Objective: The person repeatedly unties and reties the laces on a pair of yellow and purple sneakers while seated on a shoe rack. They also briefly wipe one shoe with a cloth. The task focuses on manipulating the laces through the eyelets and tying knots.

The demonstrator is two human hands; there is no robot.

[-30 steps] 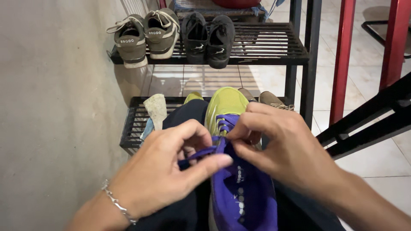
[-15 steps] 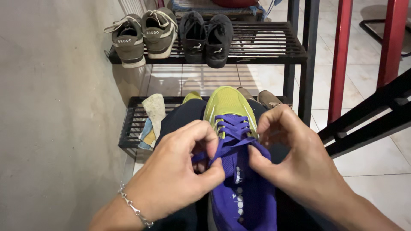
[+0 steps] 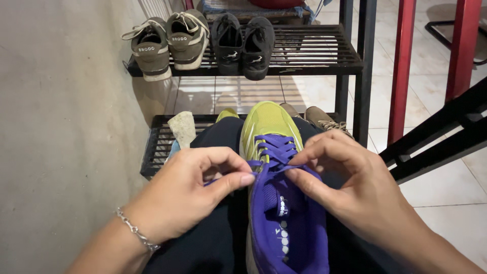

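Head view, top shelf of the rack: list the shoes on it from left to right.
Grey-olive sneaker with white laces → its matching sneaker → black shoe → second black shoe, all on the black slatted shelf.

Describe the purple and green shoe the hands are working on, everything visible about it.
The shoe is a sports shoe with a yellow-green toe, a purple upper and tongue, and purple laces crossed over the front. The fabric looks like mesh with small white marks on the tongue. It rests on the person's dark-clothed lap, toe pointing away towards the shoe rack. The left hand and right hand each pinch a lace end at the top eyelets.
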